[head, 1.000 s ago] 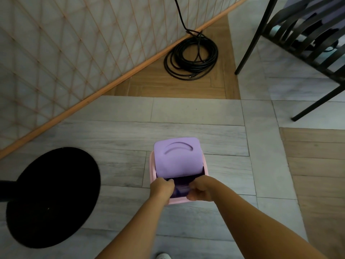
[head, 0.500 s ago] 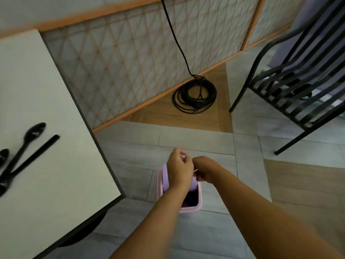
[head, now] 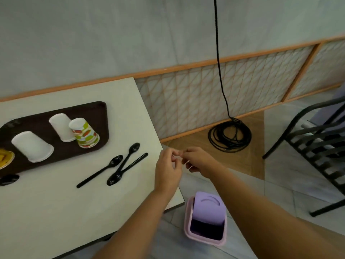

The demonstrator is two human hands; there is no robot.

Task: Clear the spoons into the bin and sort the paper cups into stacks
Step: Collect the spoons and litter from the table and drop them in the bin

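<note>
1. The left hand [head: 168,171] and right hand [head: 197,161] hover off the table's [head: 56,212] corner with fingers curled and fingertips meeting. I cannot tell whether anything is pinched between them.
2. 3 black spoons [head: 99,173] lie loose on the table just right of the brown tray [head: 93,113], 2 of them crossed. A 4th black spoon bowl [head: 8,179] shows at the left edge.
3. 2 white paper cups [head: 32,146] stand upside down on the tray. A patterned cup [head: 85,133] with green and red patches touches the farther one, and any lettering on it is too blurred to read.
4. The pink bin [head: 186,221] stands on the floor just beside the table corner, its lilac lid [head: 207,208] tilted.
5. A coiled black cable [head: 229,135] lies by the wall, with a black chair [head: 317,139] at right.
</note>
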